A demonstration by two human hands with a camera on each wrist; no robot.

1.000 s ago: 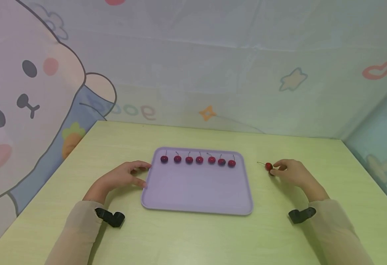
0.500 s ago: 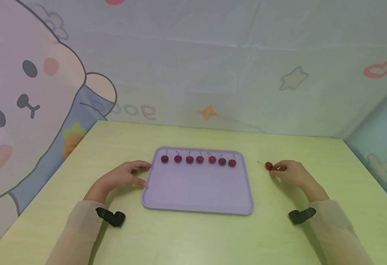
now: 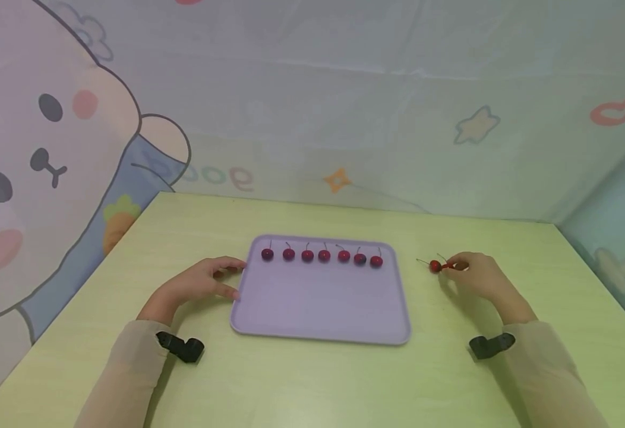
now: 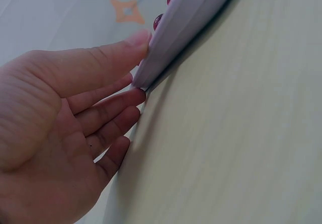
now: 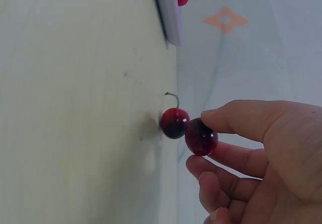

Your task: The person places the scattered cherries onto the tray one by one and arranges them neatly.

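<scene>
A right hand (image 5: 261, 153) pinches one cherry (image 5: 201, 137) beside another cherry (image 5: 174, 123); the left hand (image 4: 65, 128), fingers relaxed, steadies the tray (image 3: 320, 300). A gentle lift is best.

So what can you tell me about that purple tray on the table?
The purple tray is a flat, rounded-corner rectangle with a low raised rim, matte and plastic-looking. It lies flat on the yellow-green table. Seven dark red cherries sit in a row along its far edge, stems up; the rest is bare. The left hand touches its left rim with thumb and fingertips.
</scene>
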